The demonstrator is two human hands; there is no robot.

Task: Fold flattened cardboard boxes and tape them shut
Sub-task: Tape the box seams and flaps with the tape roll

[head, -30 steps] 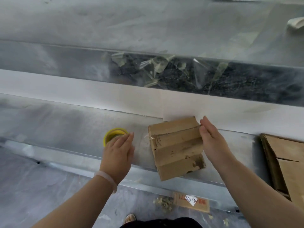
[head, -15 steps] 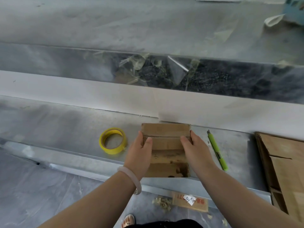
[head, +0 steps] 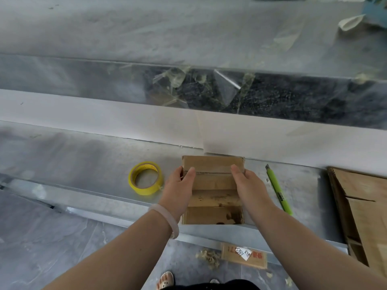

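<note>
Head view: cardboard box [head: 213,197] sits on the metal bench [head: 83,164], dead centre in front of the person. Its long axis runs near-to-far, and the near end is at the bench lip.

Left hand [head: 178,191] grips the box's left side and right hand [head: 249,189] grips its right side. Each has its thumb laid over the top face and its fingers down the side wall, so the box is clamped between them. Both hands sit toward the far half, level with a cross seam on top. Can't tell whether that seam is already taped; there's a faint sheen, nothing conclusive.

Key relation: the yellow tape roll [head: 146,191] lies flat just beside the left hand on its outer side, not touching. The left hand is clearly nearer it. The green utility knife [head: 277,189] lies to the right of the right hand, roughly parallel to the box.

My read is that the left hand goes for the tape while the right pins the box. Releasing both could let the flaps spring.

A stack of flattened cardboard [head: 364,206] lies at the far right, well apart.
</note>
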